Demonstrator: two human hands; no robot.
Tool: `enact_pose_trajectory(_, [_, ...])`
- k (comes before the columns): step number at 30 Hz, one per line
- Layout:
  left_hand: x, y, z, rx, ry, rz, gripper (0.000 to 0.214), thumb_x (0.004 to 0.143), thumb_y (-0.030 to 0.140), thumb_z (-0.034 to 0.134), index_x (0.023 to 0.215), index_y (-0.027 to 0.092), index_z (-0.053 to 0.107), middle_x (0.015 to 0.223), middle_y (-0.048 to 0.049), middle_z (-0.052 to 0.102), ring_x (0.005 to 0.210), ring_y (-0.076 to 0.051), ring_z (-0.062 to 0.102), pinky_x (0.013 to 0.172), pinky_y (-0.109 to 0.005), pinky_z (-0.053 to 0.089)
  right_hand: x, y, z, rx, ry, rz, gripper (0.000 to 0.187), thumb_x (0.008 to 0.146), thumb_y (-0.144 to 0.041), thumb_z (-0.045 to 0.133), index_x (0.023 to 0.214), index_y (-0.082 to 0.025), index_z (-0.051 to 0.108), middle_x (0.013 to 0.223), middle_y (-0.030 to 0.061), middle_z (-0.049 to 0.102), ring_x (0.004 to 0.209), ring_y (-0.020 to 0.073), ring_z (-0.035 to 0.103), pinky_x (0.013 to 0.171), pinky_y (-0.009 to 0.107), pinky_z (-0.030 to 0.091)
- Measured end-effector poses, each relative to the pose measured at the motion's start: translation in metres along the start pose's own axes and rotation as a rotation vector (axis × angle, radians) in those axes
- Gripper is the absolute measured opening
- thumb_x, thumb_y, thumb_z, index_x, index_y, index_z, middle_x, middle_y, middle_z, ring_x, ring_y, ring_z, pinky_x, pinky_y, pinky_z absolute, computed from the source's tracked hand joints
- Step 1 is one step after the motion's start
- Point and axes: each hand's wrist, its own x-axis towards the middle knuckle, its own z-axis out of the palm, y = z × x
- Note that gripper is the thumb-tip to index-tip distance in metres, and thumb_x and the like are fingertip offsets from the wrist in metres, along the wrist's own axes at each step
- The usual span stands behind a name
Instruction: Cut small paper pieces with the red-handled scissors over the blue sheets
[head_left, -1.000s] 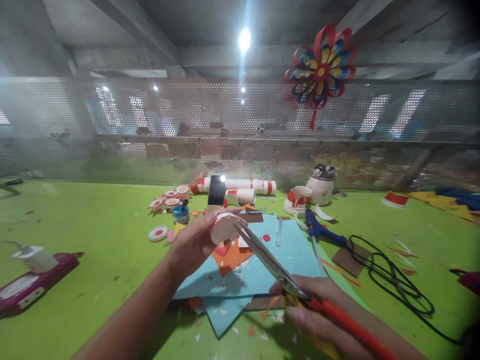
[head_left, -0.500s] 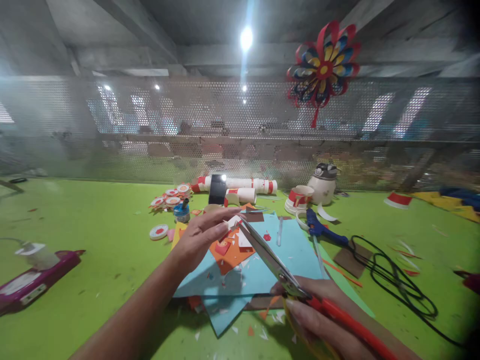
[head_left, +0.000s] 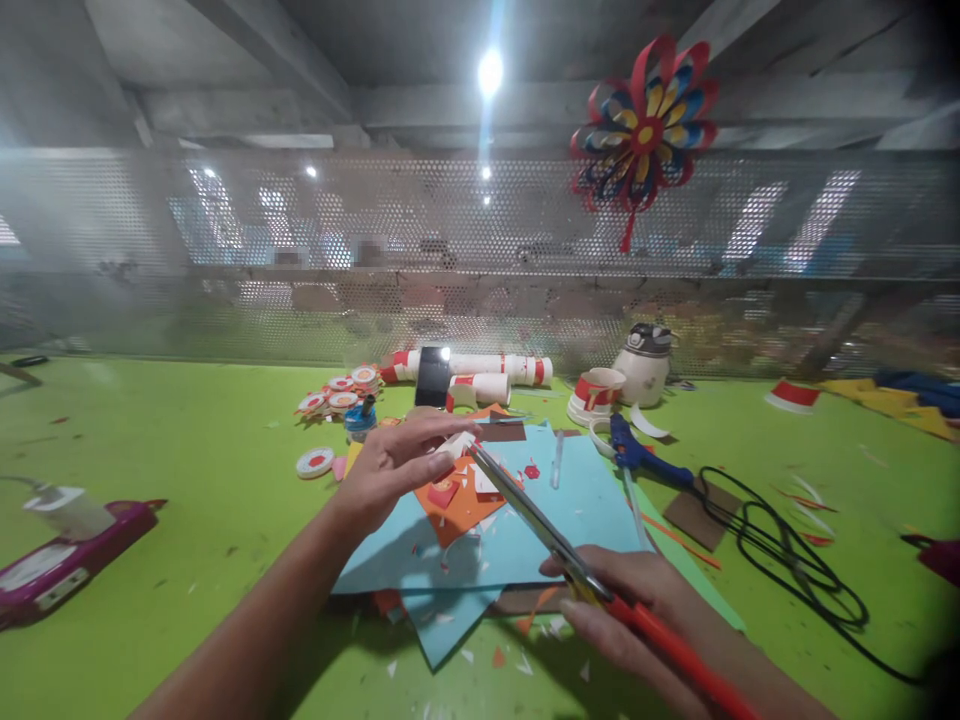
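Note:
My left hand point(head_left: 394, 465) hovers over the paper pile with its fingers closed together, pinching a small white paper piece point(head_left: 460, 444) at the fingertips; most of the piece is hidden behind the fingers. My right hand point(head_left: 637, 610) grips the red-handled scissors point(head_left: 525, 505) at the lower right. The blades point up and left, and their tips reach the white piece. Beneath both hands lie light-blue paper sheets point(head_left: 592, 500) and an orange sheet point(head_left: 461, 510) with small red cut-outs.
On the green table point(head_left: 187, 450) are a blue glue gun point(head_left: 637, 455), a black cable point(head_left: 787, 560), a white pot point(head_left: 643, 365), red-and-white cups point(head_left: 596, 393) and tubes point(head_left: 487, 370), paper discs point(head_left: 337, 395), a phone point(head_left: 433, 377) and a purple device point(head_left: 60, 565). A paper pinwheel point(head_left: 641, 125) hangs on the mesh wall.
My left hand has turned palm down, so the white cup-like piece that showed a second ago is now mostly covered. The scissors have stayed at its edge with little shift.

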Motion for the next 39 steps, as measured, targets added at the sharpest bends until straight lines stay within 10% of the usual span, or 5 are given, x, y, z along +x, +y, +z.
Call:
enact_pose_trajectory(31, [-0.001, -0.007, -0.008, 0.038, -0.014, 0.011, 0.026, 0.079, 0.023, 0.063, 0.103, 0.029, 0.071, 0.111, -0.0063, 0.067, 0.109, -0.025, 0.056, 0.095, -0.040, 0.040, 0.001, 0.016, 0.004, -0.087, 0.040, -0.047, 0.021, 0.088, -0.027, 0.047, 0.086, -0.014, 0.063, 0.060, -0.0030, 0.047, 0.052, 0.0102, 0.040, 0.049, 0.020, 0.036])
enact_pose_trajectory(39, [-0.001, -0.004, -0.006, 0.021, 0.003, 0.029, 0.029, 0.078, 0.022, 0.064, 0.106, 0.026, 0.070, 0.111, -0.0088, 0.067, 0.110, -0.027, 0.056, 0.097, -0.044, 0.039, 0.000, 0.012, 0.003, 0.180, -0.030, 0.022, 0.026, 0.088, -0.037, 0.048, 0.094, -0.017, 0.063, 0.069, 0.0022, 0.059, 0.058, 0.0149, 0.056, 0.053, 0.024, 0.048])
